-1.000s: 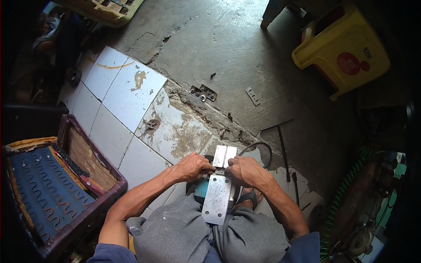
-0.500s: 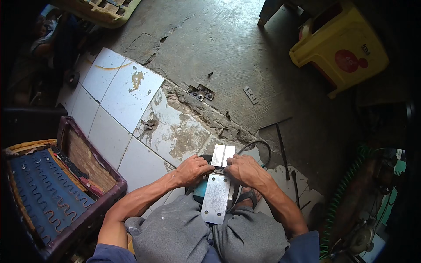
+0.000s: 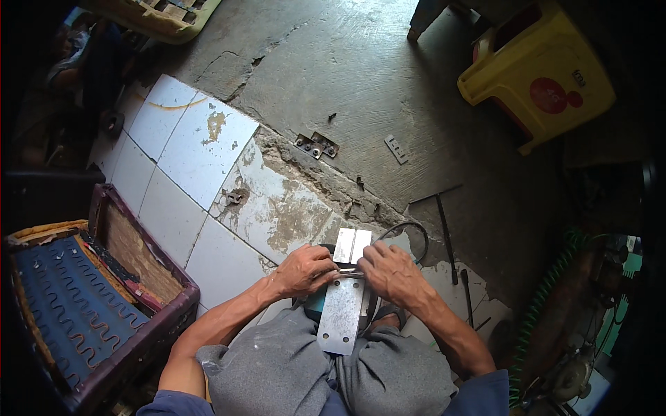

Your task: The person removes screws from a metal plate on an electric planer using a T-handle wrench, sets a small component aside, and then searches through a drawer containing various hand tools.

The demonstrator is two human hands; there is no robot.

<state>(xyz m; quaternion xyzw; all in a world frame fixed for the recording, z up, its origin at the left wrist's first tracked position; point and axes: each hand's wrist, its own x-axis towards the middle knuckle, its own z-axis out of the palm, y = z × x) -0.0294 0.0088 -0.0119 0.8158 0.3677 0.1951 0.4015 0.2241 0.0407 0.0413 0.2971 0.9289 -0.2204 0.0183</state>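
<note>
An electric planer [image 3: 341,315] rests upside down between my knees, its silver base plates facing up and part of its teal body showing. The short grooved plate points away from me; the longer plate with holes lies nearer. At the gap between them, a thin shiny metal piece [image 3: 347,271] spans my fingertips. My left hand [image 3: 300,269] is closed with its fingertips at the left end of that piece. From the other side my right hand [image 3: 392,272] pinches the right end, fingers curled. My fingers hide much of the gap.
The planer's black cable [image 3: 424,244] loops to the right. Beyond lie a hinge-like metal part [image 3: 317,146], a slotted plate [image 3: 397,150] and a long T-shaped rod [image 3: 446,232]. A yellow plastic stool [image 3: 548,76] stands far right. A spring-seat frame [image 3: 149,277] is at left.
My right hand has shifted slightly right and toward me, and its fingers have lifted off the gap. The shiny metal piece now shows between my hands.
</note>
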